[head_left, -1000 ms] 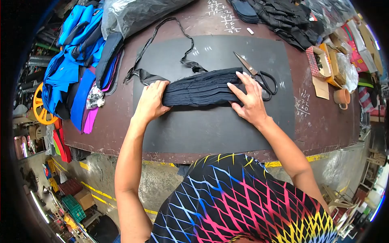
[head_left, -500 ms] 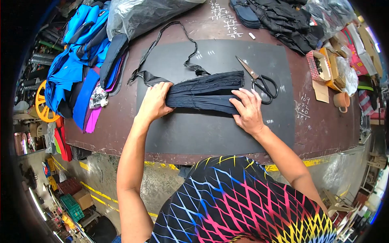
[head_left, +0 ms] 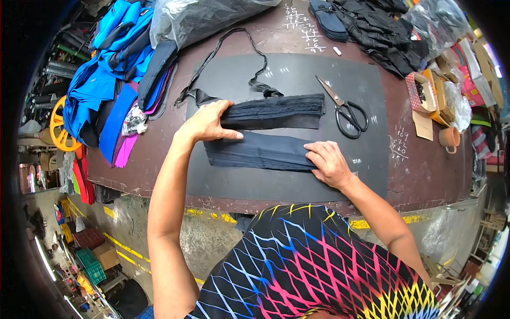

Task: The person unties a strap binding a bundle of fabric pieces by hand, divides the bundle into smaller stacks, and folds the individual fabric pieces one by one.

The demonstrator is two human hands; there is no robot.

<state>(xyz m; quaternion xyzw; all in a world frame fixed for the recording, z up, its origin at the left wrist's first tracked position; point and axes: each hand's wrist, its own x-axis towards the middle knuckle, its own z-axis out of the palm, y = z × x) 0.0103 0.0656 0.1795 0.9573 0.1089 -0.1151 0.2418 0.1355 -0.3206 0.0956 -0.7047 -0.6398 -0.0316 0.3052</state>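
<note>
Two stacks of dark fabric strips lie apart on a black mat [head_left: 249, 186]. My left hand [head_left: 212, 123] rests at their left ends, its fingers over the upper black stack [head_left: 279, 112] and its thumb stretched out to the lower navy stack [head_left: 260, 150]. Frayed edges and lengthwise folds show on the upper stack. At the right end of the lower one, my right hand [head_left: 330, 164] has its bent fingers closed on the strips; its thumb is mostly hidden. Scissors [head_left: 348, 114] with black handles lie right of the upper stack, blades slightly apart.
A thin black cord [head_left: 255, 45] loops behind the stacks. Blue fabric pieces [head_left: 93, 101] and a grey plastic bag [head_left: 207, 18] are piled at left and back. Black fabric [head_left: 377, 40], a small box [head_left: 419, 93] and a mug [head_left: 449, 138] stand at right.
The single bundle has parted into two stacks; the navy one has moved toward me with my right hand. My left thumb has spread away from its fingers.
</note>
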